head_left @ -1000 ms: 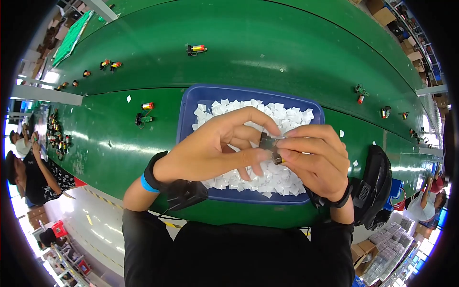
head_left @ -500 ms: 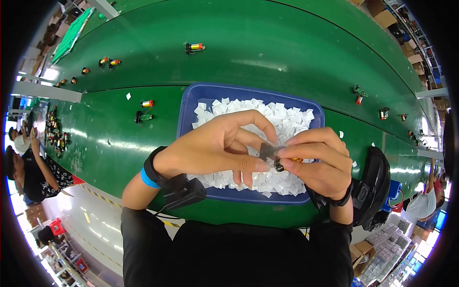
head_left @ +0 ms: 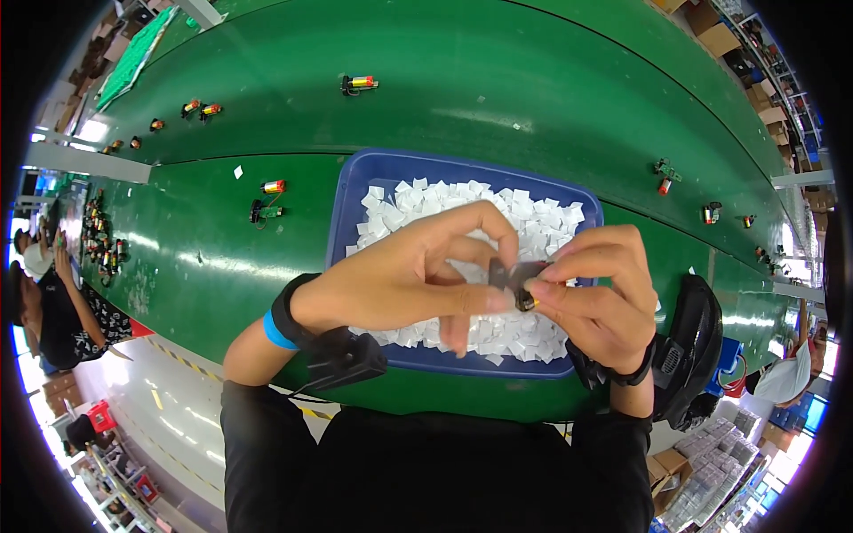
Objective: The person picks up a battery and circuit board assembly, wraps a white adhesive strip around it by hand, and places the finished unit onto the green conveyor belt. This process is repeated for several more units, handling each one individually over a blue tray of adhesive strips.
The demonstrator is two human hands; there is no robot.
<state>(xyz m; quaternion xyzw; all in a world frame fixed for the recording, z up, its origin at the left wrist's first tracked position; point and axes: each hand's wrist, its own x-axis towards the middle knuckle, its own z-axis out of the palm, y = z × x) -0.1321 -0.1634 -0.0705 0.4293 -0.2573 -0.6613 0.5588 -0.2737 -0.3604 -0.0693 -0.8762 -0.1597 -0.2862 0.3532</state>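
Over a blue plastic tray (head_left: pixel 462 360) filled with small white paper squares (head_left: pixel 498 200), both my hands work close together. My right hand (head_left: pixel 609 298) pinches a small part with a black round end and a bit of yellow (head_left: pixel 527 300), mostly covered by the fingers. A dark grey flat piece (head_left: pixel 499 274) sits between the two hands. My left hand (head_left: pixel 400 275) closes thumb and fingers on it, the thumb tip smeared by motion. Both wrists wear black bands, the left one also a blue one.
Red-and-yellow cylinders with small green boards (head_left: pixel 267 209) lie about the green table (head_left: pixel 204 302), one (head_left: pixel 358 84) farther back. A black bag (head_left: pixel 691 355) stands right of the tray. A heap of such parts (head_left: pixel 102 240) lies far left, near another person (head_left: pixel 67 302).
Both hands have shifted slightly to the right over the tray. The dark flat piece moved with them, and the right fingers have changed their grip a little.
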